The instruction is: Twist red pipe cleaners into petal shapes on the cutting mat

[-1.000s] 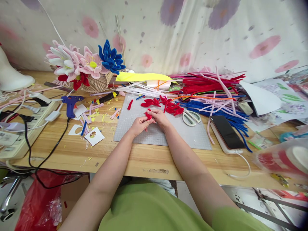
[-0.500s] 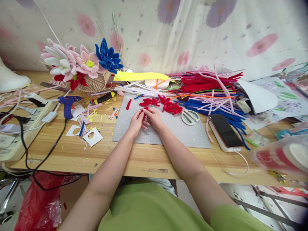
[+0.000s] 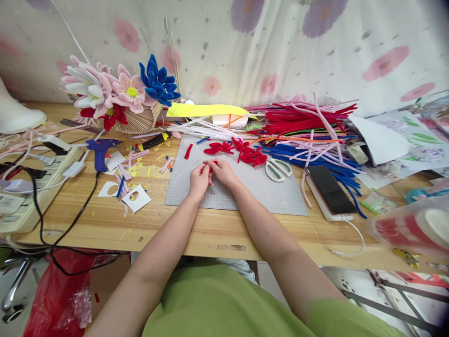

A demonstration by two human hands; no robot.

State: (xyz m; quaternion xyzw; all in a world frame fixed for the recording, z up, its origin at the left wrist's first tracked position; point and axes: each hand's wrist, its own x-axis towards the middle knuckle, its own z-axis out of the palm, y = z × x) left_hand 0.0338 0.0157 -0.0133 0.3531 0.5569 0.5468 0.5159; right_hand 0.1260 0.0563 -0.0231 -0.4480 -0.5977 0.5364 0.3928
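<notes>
Red fuzzy piece (image 3: pixel 206 167) is sitting between the person's two hands, over the left half of a grey cutting mat (image 3: pixel 259 196). The left hand (image 3: pixel 198 181) is pinching it, fingers nearly closed, and the right hand (image 3: pixel 224 172) is meeting it from the other side with its fingertips closed on it too. Most of the piece is hiding behind the fingers, so I can't tell its full shape, or whether it's touching the mat.

Just past the hands, a bunch of red petals (image 3: pixel 253 157) is lying on the mat, with a loose red strip (image 3: pixel 188 151) resting off to the left. White-handled scissors (image 3: pixel 275 171) are lying right beside the petals. Further right, a dark phone (image 3: pixel 330 189) is resting on a white block, and blue fuzzy stems (image 3: pixel 315 163) are spreading out behind it, with a red bundle (image 3: pixel 305 122) lying further back.

Over on the left, a blue glue gun (image 3: pixel 100 154) is lying on the wooden table (image 3: pixel 168 231) near some scraps, and a blue flower (image 3: pixel 158 82) is standing behind with pink and white ones.
</notes>
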